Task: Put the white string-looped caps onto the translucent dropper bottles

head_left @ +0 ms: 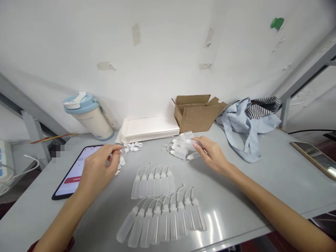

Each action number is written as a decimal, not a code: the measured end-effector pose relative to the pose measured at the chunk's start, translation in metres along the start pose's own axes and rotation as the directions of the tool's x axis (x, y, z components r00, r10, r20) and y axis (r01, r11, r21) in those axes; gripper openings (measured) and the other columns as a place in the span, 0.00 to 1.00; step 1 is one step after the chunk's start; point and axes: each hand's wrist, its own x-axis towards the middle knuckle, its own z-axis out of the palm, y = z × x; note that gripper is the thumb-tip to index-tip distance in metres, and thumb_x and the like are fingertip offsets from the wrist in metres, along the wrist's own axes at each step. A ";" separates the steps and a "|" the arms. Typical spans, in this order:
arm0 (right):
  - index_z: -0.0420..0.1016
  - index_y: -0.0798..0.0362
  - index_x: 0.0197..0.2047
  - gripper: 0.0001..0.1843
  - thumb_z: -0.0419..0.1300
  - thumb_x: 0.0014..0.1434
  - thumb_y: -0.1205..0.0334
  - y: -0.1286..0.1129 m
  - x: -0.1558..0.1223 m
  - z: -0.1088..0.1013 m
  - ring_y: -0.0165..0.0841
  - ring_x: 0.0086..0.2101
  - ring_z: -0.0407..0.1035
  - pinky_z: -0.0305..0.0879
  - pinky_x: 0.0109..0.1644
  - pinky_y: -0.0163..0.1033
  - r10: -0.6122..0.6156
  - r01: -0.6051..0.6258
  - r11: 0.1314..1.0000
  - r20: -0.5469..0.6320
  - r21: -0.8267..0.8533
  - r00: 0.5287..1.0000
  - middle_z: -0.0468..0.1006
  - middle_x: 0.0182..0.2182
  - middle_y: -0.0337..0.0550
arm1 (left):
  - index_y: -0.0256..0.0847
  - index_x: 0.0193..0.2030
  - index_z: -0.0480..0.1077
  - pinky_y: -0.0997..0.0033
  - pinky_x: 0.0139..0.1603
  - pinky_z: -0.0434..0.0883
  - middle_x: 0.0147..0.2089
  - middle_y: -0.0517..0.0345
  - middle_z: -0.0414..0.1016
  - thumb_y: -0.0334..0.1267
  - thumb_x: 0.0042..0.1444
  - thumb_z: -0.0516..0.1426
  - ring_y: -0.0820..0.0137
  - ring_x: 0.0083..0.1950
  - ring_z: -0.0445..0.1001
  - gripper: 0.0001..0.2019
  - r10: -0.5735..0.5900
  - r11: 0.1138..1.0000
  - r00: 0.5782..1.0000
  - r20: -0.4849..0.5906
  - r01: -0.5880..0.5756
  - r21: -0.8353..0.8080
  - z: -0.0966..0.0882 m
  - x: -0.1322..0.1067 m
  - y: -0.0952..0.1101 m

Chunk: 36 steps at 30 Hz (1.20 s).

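My right hand (211,154) pinches a translucent plastic squeeze bottle (189,144) at the loose pile by the cardboard box. My left hand (101,166) is above the phone's right edge, beside small white nozzle caps (122,161). Its fingers are curled together, and whatever they hold, if anything, is hidden. More white caps (132,147) lie just behind. On the table in front of me, several capped bottles lie side by side in two rows, a back row (153,185) and a longer front row (161,224). Thin tails curve from their caps.
A phone (70,180) with a lit screen lies at left, near a blue-lidded cup (91,119). Along the wall are a white stack of flat sheets (149,127), an open cardboard box (198,117) and a light blue cloth (244,122). Another phone (315,157) lies at far right.
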 end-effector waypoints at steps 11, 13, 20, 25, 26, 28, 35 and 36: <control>0.69 0.54 0.53 0.14 0.51 0.64 0.67 0.023 0.001 0.007 0.39 0.42 0.68 0.69 0.45 0.47 -0.247 0.242 0.961 -0.021 -0.135 0.969 0.77 0.43 0.51 | 0.46 0.47 0.65 0.44 0.53 0.64 0.48 0.50 0.73 0.35 0.57 0.47 0.49 0.54 0.68 0.12 0.047 0.989 0.997 0.056 -0.054 0.138 0.023 0.003 -0.032; 0.69 0.54 0.53 0.15 0.51 0.64 0.67 0.022 0.000 0.004 0.40 0.44 0.69 0.69 0.47 0.49 -0.274 0.270 0.949 0.002 -0.165 0.962 0.77 0.44 0.53 | 0.44 0.48 0.65 0.45 0.53 0.65 0.50 0.47 0.73 0.37 0.58 0.47 0.49 0.54 0.68 0.13 -0.033 0.991 0.996 0.083 0.022 0.130 0.026 0.002 -0.035; 0.70 0.52 0.50 0.13 0.54 0.62 0.68 -0.008 -0.001 -0.021 0.42 0.44 0.70 0.68 0.45 0.48 -0.402 0.373 0.875 -0.031 -0.310 0.915 0.76 0.44 0.54 | 0.38 0.48 0.69 0.61 0.45 0.71 0.49 0.48 0.76 0.40 0.58 0.47 0.61 0.43 0.74 0.16 -0.202 0.979 0.961 0.187 0.203 0.012 0.041 -0.002 -0.032; 0.70 0.53 0.32 0.09 0.52 0.61 0.73 -0.028 -0.009 -0.027 0.33 0.26 0.65 0.60 0.30 0.39 -0.436 0.435 0.879 0.041 -0.195 0.899 0.72 0.24 0.44 | 0.39 0.44 0.71 0.64 0.41 0.72 0.43 0.50 0.78 0.41 0.55 0.49 0.63 0.37 0.75 0.15 -0.241 0.970 0.955 0.171 0.245 0.001 0.041 -0.001 -0.032; 0.68 0.53 0.28 0.11 0.52 0.61 0.73 -0.032 -0.013 -0.028 0.31 0.23 0.61 0.56 0.27 0.38 -0.430 0.436 0.886 0.073 -0.157 0.900 0.68 0.20 0.42 | 0.39 0.42 0.72 0.64 0.41 0.72 0.42 0.50 0.78 0.41 0.54 0.49 0.63 0.37 0.75 0.15 -0.239 0.970 0.955 0.176 0.241 0.009 0.040 -0.001 -0.033; 0.65 0.53 0.24 0.15 0.50 0.61 0.72 -0.041 -0.020 -0.028 0.29 0.19 0.55 0.50 0.24 0.37 -0.406 0.427 0.901 0.194 -0.079 0.893 0.63 0.17 0.39 | 0.40 0.40 0.72 0.65 0.42 0.71 0.41 0.51 0.79 0.42 0.53 0.50 0.63 0.37 0.75 0.14 -0.240 0.971 0.954 0.182 0.237 0.036 0.038 0.001 -0.034; 0.60 0.53 0.19 0.17 0.50 0.59 0.67 -0.070 -0.041 -0.036 0.25 0.17 0.41 0.43 0.24 0.37 -0.200 0.260 0.965 0.683 0.015 0.702 0.56 0.14 0.33 | 0.40 0.38 0.73 0.64 0.44 0.70 0.38 0.51 0.79 0.46 0.49 0.52 0.61 0.38 0.75 0.16 -0.295 0.955 0.941 0.169 0.297 0.016 0.038 0.010 -0.038; 0.59 0.53 0.18 0.16 0.51 0.57 0.68 -0.072 -0.043 -0.037 0.25 0.17 0.40 0.42 0.24 0.38 -0.189 0.242 0.970 0.708 0.026 0.680 0.54 0.14 0.33 | 0.40 0.38 0.73 0.65 0.44 0.70 0.38 0.51 0.79 0.47 0.49 0.52 0.62 0.37 0.75 0.16 -0.303 0.952 0.940 0.160 0.307 -0.003 0.040 0.011 -0.038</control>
